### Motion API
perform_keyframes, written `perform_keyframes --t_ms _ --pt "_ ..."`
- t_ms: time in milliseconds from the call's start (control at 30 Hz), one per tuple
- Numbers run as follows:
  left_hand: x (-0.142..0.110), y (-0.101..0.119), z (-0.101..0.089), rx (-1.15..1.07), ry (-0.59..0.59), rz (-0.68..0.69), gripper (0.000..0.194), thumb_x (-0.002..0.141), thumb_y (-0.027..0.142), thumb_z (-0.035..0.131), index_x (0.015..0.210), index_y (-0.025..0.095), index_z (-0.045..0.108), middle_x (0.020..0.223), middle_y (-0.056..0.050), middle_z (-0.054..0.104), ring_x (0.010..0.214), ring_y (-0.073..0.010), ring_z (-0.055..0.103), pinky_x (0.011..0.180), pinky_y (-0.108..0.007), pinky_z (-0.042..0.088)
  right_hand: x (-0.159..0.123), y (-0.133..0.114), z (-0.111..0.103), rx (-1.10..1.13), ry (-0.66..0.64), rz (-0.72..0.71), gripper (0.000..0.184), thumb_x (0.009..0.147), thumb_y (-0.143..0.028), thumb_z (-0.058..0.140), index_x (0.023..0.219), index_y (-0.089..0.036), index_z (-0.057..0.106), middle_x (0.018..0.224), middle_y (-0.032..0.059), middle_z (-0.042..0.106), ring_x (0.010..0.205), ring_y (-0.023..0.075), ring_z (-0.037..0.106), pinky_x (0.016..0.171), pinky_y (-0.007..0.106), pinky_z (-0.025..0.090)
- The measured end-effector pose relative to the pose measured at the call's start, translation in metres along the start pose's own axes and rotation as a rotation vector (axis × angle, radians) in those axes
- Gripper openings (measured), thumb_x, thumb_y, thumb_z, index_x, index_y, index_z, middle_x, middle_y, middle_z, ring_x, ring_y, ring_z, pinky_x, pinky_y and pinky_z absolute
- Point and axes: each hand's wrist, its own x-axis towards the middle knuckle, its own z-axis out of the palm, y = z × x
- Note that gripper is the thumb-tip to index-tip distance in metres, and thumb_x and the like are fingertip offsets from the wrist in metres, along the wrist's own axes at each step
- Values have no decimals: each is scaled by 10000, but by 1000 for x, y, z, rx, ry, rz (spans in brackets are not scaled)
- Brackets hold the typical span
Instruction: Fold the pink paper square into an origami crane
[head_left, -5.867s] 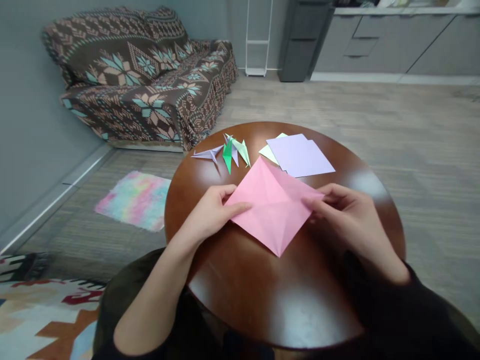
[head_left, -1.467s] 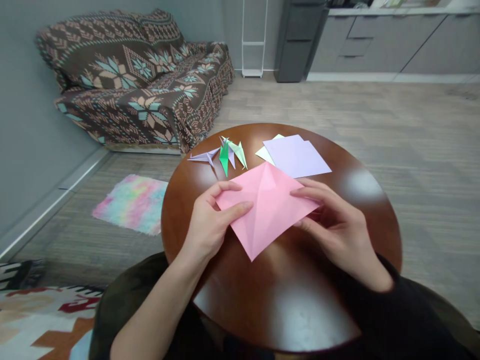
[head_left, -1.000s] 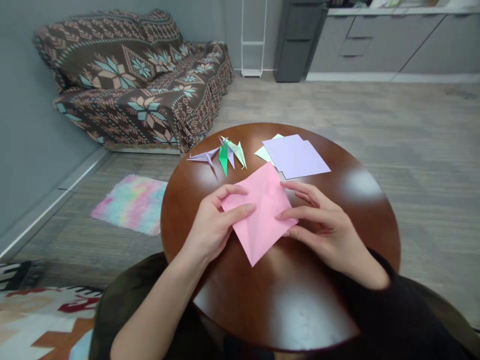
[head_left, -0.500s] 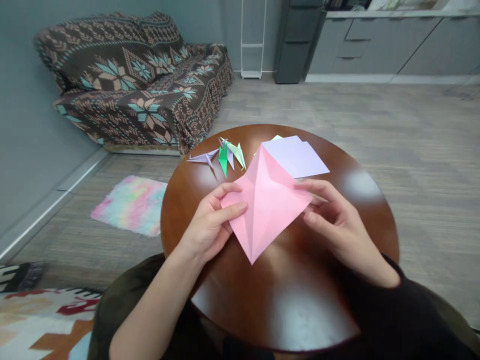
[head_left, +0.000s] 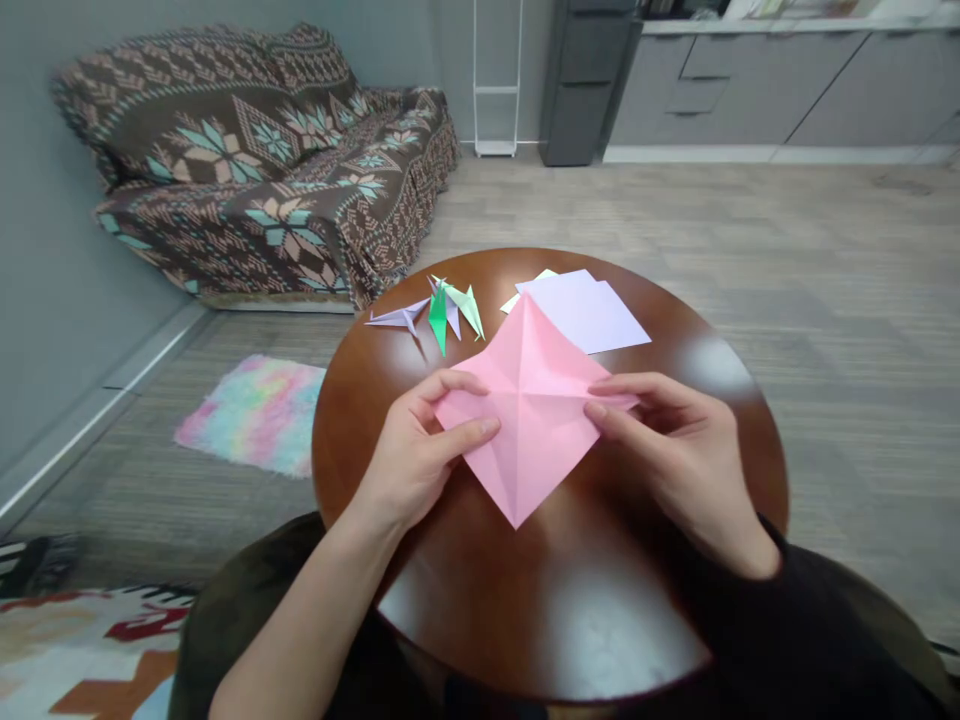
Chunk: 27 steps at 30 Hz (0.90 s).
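A creased pink sheet of origami paper (head_left: 529, 430) is held up above the table, one corner toward me and one pointing away. Creases cross near its middle. My left hand (head_left: 427, 440) pinches its left corner, thumb on top. On the right corner, my right hand (head_left: 667, 430) grips between thumb and fingers, and the paper bends there. Beyond the sheet, several folded paper cranes lie at the left: a purple one (head_left: 401, 318), a green one (head_left: 438, 318) and a pale green one (head_left: 469, 312). Purple paper sheets (head_left: 600, 315) lie behind the pink sheet.
The round brown table (head_left: 570, 600) stands before my lap. A sofa with a patterned cover (head_left: 285, 190) is at the far left, near a fluffy pastel rug (head_left: 251, 415). Grey cabinets (head_left: 742, 95) line the back wall.
My right thumb and fingers have closed on the paper's right corner, where they were looser before. The pink sheet is now spread flatter, with a crosswise crease showing.
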Motion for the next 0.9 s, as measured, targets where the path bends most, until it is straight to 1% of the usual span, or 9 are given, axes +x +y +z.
perform_keyframes --t_ms 100,233,300,400,433,467,567,700,900 --pt "-1 1 0 -17 20 -10 285 684 129 918 890 206 737 1007 -7 727 818 -127 679 709 -206 558 -2 -3 4 -94 63 -125 71 820 -187 834 864 -229 797 804 -12 772 661 108 668 605 193 533" --pt "-1 1 0 -37 34 -51 293 690 138 918 903 210 731 909 -9 739 763 -131 684 666 -204 558 -5 2 4 -185 71 -235 90 842 -172 813 840 -219 738 768 -24 740 654 106 670 602 190 529" --pt "-1 2 0 -46 31 -61 294 691 137 917 906 209 729 889 -11 745 750 -131 686 659 -204 560 -5 6 2 -161 63 -234 142 850 -196 816 957 -225 727 795 -15 751 670 128 697 610 213 549" --pt "0 2 1 -59 31 -54 282 688 134 916 885 202 726 905 -12 750 754 -133 693 664 -209 569 -4 9 1 -92 47 -186 471 856 -240 823 1294 -234 652 839 5 788 693 174 735 619 262 593" --pt "1 2 1 -60 33 -52 279 686 133 917 880 201 726 906 -11 748 753 -132 693 662 -207 568 -4 9 1 -88 29 -173 506 857 -249 823 1331 -231 646 847 12 797 695 182 740 619 272 604" --pt "1 2 1 -59 34 -52 278 686 134 916 878 201 727 905 -9 746 749 -130 691 657 -205 566 -3 9 1 -98 9 -170 470 860 -255 820 1307 -228 677 858 18 805 697 186 744 622 276 612" --pt "2 2 1 -45 42 -52 281 682 136 918 882 200 731 901 -4 738 745 -125 687 645 -194 558 -3 7 1 -167 -8 -201 245 865 -247 814 1110 -230 798 896 22 819 682 171 741 604 253 608" --pt "1 2 0 -30 46 -55 277 688 144 918 884 197 729 888 -1 725 735 -115 675 634 -181 544 -4 4 1 -164 0 -206 269 860 -208 819 1121 -275 826 858 -8 822 614 130 709 561 216 580" --pt "0 3 0 -35 33 -50 273 711 152 906 903 204 719 852 7 725 697 -102 665 613 -167 535 -1 -3 -2 129 -227 75 108 907 -243 788 991 -252 854 642 -12 778 578 125 724 604 206 608"
